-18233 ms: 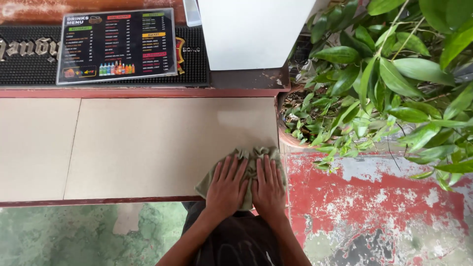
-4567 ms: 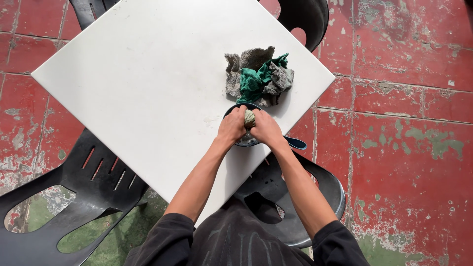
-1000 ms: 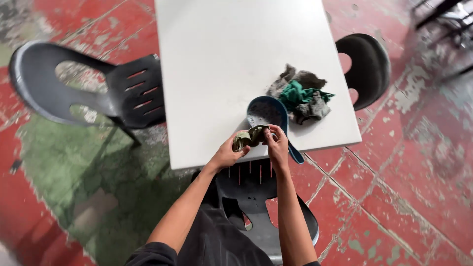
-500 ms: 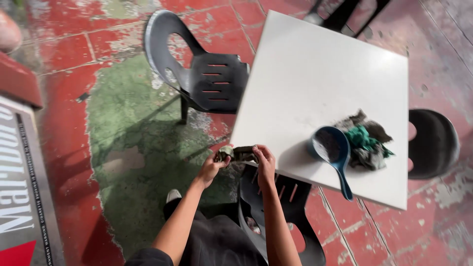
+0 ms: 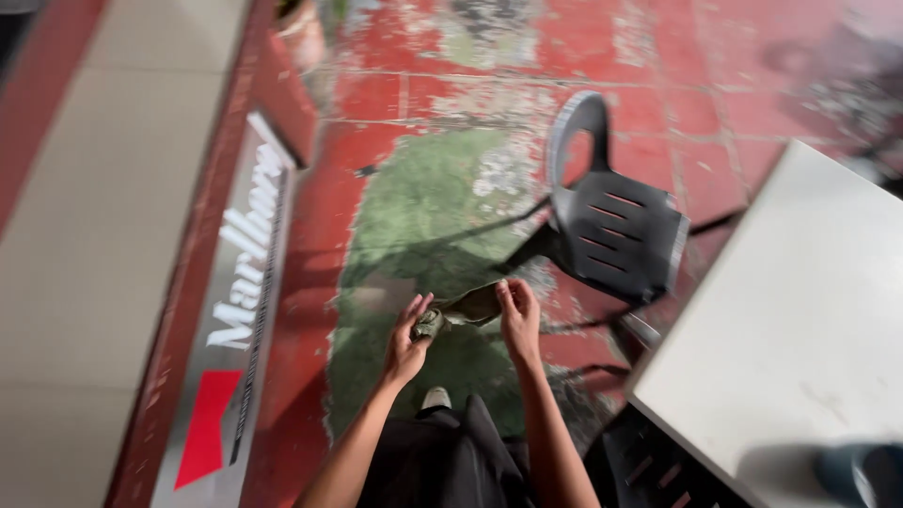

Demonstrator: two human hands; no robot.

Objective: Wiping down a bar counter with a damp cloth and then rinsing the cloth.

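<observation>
Forearms enter from the bottom centre of the frame, above dark clothing and the toe of a light shoe [image 5: 435, 398] on the floor. Left hand [image 5: 407, 341] sits just left of centre, fingers curled together and pinched on the bunched end of a damp olive-green rag [image 5: 458, 311]. Right hand [image 5: 519, 317] sits just right of it, fingertips closed on the other end of the same rag. The rag spans the short gap between the two hands, slightly slack, and is held in the air over the floor, clear of the table. Motion blur hides the finer folds of the cloth.

White square table [image 5: 800, 329] occupies the lower right of the frame, one corner pointing toward the hands. At its bottom right edge a blue, rounded item [image 5: 861, 470] is partly cut off by the frame; its kind cannot be told.

Dark grey plastic chair [image 5: 616, 221] stands right of centre, above the hands and beside the table, with slots in its seat.

Floor consists of worn red tiles [image 5: 677, 103] with a large patch of green paint [image 5: 423, 216] at centre.

Red-edged counter [image 5: 103, 235] runs along the left side, with a beige top and a lettered metal panel [image 5: 230, 329] on its face.
</observation>
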